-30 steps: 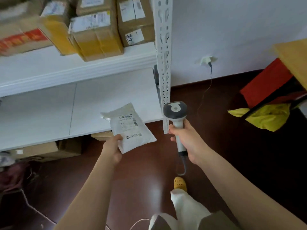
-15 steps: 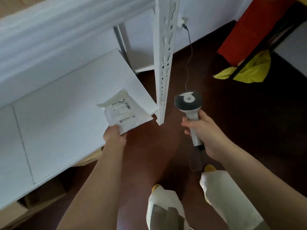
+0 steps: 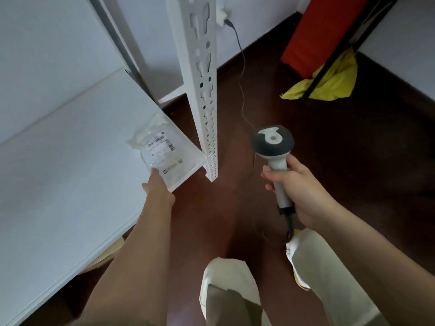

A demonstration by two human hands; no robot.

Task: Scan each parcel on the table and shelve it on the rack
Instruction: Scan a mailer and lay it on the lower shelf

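A white pouch parcel (image 3: 162,151) with a printed barcode label lies flat on the white rack shelf (image 3: 70,172), at its front right corner beside the perforated upright (image 3: 202,78). My left hand (image 3: 159,189) pinches the parcel's near edge, with the thumb on top. To the right of the upright, my right hand (image 3: 299,189) grips the handle of a grey and white barcode scanner (image 3: 271,142). The scanner is held upright over the dark floor, and its cord hangs below my hand.
A black cable (image 3: 242,85) runs from a wall socket (image 3: 222,15) down across the dark red floor. A red object (image 3: 313,36) and a yellow bag (image 3: 329,81) sit at the back right behind a black frame. Cardboard (image 3: 106,257) shows under the shelf. My legs are below.
My view has dropped and closed in on the lower shelf. My left hand has carried the parcel forward from mid-air onto the shelf's front right corner. The scanner stays in my right hand.
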